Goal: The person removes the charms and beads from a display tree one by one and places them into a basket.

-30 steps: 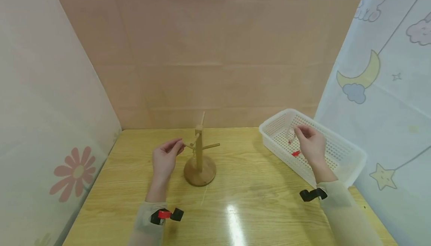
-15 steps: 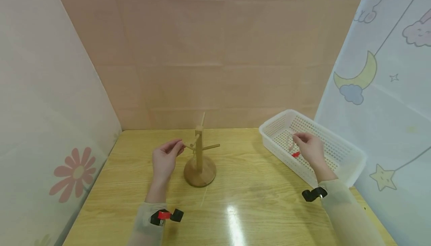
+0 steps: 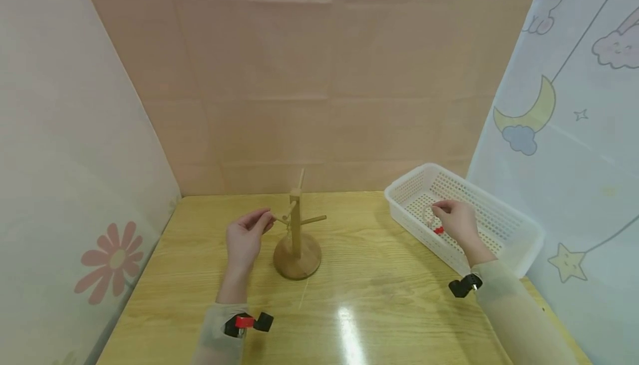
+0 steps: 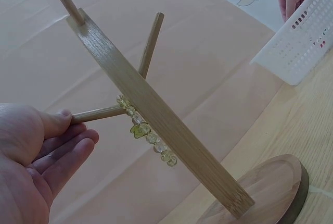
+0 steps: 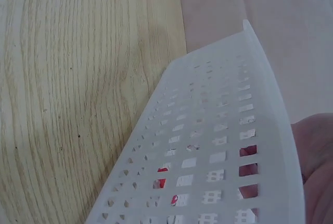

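At the left, my left hand (image 3: 243,238) pinches the tip of a short peg on a wooden rack (image 3: 296,229) with a round base. In the left wrist view, a yellow-green beaded bracelet (image 4: 152,138) with a leaf-like charm hangs on that peg, close to the post. My right hand (image 3: 460,224) reaches into a white perforated basket (image 3: 526,237), its thumb and fingertips pinching a pale beaded bracelet (image 3: 426,213). A small red item (image 3: 439,231) lies on the basket floor below the hand. In the right wrist view, the basket wall hides most of the right hand.
The rack's other pegs (image 3: 314,219) stick out to the right, back and front. A wooden tabletop (image 3: 379,282) carries rack and basket. Cloth panels (image 3: 309,76) stand behind and at both sides, the right one near the basket.
My right hand has moved lower and slightly left in the basket, with the pale bracelet sinking toward the floor beside the red item. The left hand stays on the peg.
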A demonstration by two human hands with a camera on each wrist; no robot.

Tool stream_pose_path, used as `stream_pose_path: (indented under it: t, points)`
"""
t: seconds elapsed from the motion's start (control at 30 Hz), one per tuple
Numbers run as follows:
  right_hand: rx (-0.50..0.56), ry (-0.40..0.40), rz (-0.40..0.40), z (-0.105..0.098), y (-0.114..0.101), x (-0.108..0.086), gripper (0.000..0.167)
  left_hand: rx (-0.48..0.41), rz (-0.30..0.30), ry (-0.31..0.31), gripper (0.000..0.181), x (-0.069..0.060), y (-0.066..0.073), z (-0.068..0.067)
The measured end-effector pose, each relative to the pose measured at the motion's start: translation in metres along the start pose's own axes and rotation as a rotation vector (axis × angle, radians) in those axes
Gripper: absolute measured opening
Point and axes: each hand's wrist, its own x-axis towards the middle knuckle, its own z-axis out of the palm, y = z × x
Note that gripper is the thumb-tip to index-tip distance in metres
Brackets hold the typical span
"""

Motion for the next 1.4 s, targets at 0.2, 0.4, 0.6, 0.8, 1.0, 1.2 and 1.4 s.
stream_pose_path:
  t: [0.2, 0.4, 0.6, 0.8, 1.0, 1.2, 1.4]
  points:
    - [-0.048, -0.034, -0.004, -0.001, -0.003, 0.006, 0.032, -0.002, 0.003, -0.002, 0.018, 0.001, 0.000, -0.002]
    - [-0.065, -0.089, 0.033, -0.002, -0.003, 0.012, 0.035, 0.013, -0.003, -0.006, 0.019, 0.001, -0.002, -0.004]
    - [-0.084, -0.080, 0.076, -0.004, -0.004, 0.017, 0.040, 0.006, 0.007, -0.002, 0.018, 0.003, -0.003, -0.004]
    - [-0.051, -0.062, 0.062, -0.003, -0.006, 0.019, 0.040, 0.014, 0.019, 0.008, 0.017, 0.005, 0.001, -0.004]
    - [0.014, -0.048, 0.061, -0.002, -0.009, 0.012, 0.044, 0.015, -0.002, 0.006, 0.018, 0.004, -0.002, -0.006]
    - [0.080, -0.012, 0.101, -0.001, -0.013, 0.000, 0.051, 0.039, -0.036, 0.007, 0.018, -0.003, -0.005, -0.006]
    - [0.146, 0.047, 0.100, -0.004, -0.032, -0.004, 0.054, 0.042, -0.017, 0.006, 0.018, -0.002, -0.004, -0.003]
